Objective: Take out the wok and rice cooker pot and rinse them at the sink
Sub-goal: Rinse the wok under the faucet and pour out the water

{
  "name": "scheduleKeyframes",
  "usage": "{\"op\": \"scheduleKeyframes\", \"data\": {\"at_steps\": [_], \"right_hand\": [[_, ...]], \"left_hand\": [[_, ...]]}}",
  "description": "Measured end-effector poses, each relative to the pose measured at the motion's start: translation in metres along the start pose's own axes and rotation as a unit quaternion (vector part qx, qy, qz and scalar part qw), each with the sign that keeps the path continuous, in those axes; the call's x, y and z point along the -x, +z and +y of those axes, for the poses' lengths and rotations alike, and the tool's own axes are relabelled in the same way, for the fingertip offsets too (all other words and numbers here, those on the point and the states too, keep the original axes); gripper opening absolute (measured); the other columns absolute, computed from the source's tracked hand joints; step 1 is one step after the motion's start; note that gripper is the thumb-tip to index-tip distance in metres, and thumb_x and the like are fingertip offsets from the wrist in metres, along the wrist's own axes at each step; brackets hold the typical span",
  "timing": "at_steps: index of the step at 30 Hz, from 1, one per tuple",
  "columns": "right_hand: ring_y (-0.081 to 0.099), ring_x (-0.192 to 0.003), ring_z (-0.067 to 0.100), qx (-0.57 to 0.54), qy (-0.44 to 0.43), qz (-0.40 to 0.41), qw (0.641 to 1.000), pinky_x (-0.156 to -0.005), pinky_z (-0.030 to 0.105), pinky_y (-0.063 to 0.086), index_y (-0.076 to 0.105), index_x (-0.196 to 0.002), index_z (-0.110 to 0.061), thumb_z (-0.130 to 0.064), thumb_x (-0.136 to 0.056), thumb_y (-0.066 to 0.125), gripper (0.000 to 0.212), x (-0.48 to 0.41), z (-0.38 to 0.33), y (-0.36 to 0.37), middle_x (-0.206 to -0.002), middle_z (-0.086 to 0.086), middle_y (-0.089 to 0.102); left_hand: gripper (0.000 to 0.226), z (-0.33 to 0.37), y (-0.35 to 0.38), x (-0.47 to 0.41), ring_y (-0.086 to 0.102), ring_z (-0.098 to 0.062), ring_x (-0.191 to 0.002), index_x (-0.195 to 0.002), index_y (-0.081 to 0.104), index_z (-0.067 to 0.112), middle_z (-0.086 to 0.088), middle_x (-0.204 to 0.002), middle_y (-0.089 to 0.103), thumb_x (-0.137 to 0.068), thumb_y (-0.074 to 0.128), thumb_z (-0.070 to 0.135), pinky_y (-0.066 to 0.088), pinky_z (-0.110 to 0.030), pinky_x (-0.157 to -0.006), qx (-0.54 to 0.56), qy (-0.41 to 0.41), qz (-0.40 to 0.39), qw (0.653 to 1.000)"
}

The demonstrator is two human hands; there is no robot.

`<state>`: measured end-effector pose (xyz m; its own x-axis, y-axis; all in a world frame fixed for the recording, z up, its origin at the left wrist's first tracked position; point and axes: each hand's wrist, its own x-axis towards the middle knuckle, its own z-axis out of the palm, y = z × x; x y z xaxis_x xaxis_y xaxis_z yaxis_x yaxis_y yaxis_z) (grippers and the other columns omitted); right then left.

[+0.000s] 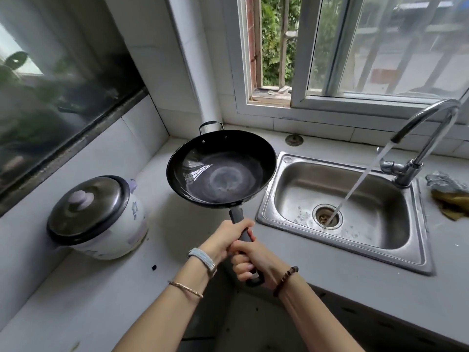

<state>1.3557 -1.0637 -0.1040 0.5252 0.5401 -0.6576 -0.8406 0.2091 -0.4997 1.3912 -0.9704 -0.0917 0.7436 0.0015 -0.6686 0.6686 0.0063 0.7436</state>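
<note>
A black wok (221, 171) hangs level above the counter corner, just left of the steel sink (284, 199). Both hands grip its long dark handle: my left hand (223, 240) is higher up, near the bowl, and my right hand (250, 261) wraps the handle's end. Water runs from the chrome tap (426, 128) straight into the sink drain (327, 216). The wok sits outside the stream. A white rice cooker (101, 219) with a dark lid stands shut on the counter at the left; its inner pot is hidden.
A grey and yellow cloth (449, 196) lies on the counter right of the tap. A sink plug (294, 140) rests near the window sill. The window (274, 59) behind the sink is partly open. A white pipe (198, 72) runs down the corner behind the wok.
</note>
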Motion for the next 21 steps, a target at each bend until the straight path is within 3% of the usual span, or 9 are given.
{"op": "scheduleKeyframes", "data": {"at_steps": [9, 15, 21], "right_hand": [[0.021, -0.031, 0.005, -0.015, 0.022, 0.022, 0.999, -0.032, 0.013, 0.021, 0.038, -0.088, -0.031, -0.008, -0.091, 0.046, 0.024, -0.04, -0.012, -0.001, -0.047, -0.005, 0.02], [0.021, -0.03, 0.005, -0.016, 0.036, 0.025, 0.999, -0.034, 0.013, 0.02, 0.033, -0.073, -0.025, -0.01, -0.092, 0.045, 0.027, -0.053, -0.02, -0.002, -0.045, -0.005, 0.021], [0.021, -0.03, 0.006, -0.015, 0.043, 0.03, 0.998, -0.034, 0.013, 0.02, 0.035, -0.075, -0.025, -0.009, -0.092, 0.044, 0.025, -0.064, -0.027, -0.002, -0.044, -0.004, 0.022]], "left_hand": [[0.033, 0.002, -0.018, -0.043, 0.055, -0.014, -0.045, -0.056, 0.053, 0.01, -0.003, -0.05, 0.058, -0.087, 0.061, 0.013, 0.049, -0.025, -0.06, -0.001, -0.022, -0.01, 1.0], [0.033, 0.001, -0.024, -0.065, 0.055, -0.013, -0.046, -0.055, 0.053, 0.01, -0.001, -0.05, 0.057, -0.087, 0.06, 0.01, 0.051, -0.028, -0.065, 0.014, -0.028, -0.025, 0.999], [0.03, 0.001, -0.03, -0.08, 0.057, -0.015, -0.049, -0.058, 0.054, 0.01, -0.002, -0.052, 0.057, -0.087, 0.062, 0.01, 0.052, -0.032, -0.069, 0.028, -0.024, -0.028, 0.999]]}}
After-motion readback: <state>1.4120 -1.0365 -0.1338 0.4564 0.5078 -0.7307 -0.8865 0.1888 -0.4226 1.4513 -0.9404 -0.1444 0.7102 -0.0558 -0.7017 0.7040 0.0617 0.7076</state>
